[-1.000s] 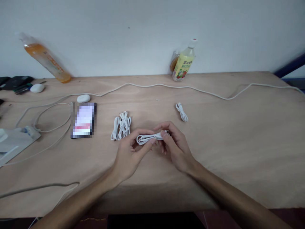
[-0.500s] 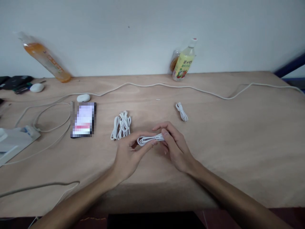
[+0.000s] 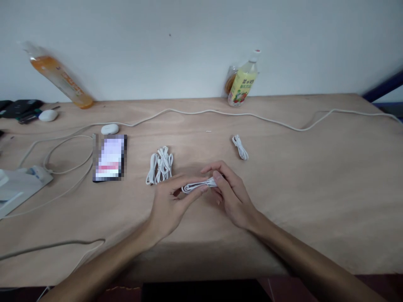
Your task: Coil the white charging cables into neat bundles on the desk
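Observation:
A white cable folded into a bundle (image 3: 194, 185) is held between both hands, above the wooden table (image 3: 315, 176). My left hand (image 3: 171, 201) grips its looped end, fingers along the far side and thumb along the near side. At the right end, my right hand (image 3: 231, 193) pinches the bundle with thumb and fingers, hiding that end of the cable. Several similar white cable bundles (image 3: 161, 165) lie together just beyond my left hand. Another tied white cable bundle (image 3: 240, 147) rests by itself beyond my right hand.
A phone (image 3: 109, 157) and a white earbud case (image 3: 110, 129) lie on the left. One long white cable (image 3: 201, 112) crosses the table's back. An orange drink bottle (image 3: 61, 82) and a yellow-labelled bottle (image 3: 243, 82) stand near the wall. A white box-like object (image 3: 22, 188) is at far left.
The held cable bundle has tilted slightly between my fingers, and my left fingers have closed a little further over it. Everything else stays in place.

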Available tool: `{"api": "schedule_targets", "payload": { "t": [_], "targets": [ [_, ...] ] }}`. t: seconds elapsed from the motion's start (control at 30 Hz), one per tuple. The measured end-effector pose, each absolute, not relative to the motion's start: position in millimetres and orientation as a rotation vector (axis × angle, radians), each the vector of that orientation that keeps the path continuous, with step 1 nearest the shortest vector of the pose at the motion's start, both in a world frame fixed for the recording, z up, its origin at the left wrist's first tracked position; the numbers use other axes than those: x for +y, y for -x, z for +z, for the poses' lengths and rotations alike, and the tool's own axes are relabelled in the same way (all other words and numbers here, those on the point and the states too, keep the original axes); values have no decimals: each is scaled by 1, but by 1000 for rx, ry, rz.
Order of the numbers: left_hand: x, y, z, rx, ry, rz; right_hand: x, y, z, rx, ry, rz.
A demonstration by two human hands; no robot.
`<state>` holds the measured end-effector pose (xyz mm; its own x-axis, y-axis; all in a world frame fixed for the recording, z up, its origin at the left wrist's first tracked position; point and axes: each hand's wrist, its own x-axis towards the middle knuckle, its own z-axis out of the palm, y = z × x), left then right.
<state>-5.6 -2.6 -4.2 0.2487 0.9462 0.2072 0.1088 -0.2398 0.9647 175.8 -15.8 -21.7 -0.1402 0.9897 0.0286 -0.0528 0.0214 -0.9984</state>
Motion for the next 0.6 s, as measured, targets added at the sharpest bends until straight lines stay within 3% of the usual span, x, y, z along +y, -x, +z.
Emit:
{"api": "schedule_targets", "payload": {
  "t": [0.6],
  "targets": [
    [-4,6,-8,1012,-1799,1204,-10,-171,-15,-1089,1080,1459]
  ]
}}
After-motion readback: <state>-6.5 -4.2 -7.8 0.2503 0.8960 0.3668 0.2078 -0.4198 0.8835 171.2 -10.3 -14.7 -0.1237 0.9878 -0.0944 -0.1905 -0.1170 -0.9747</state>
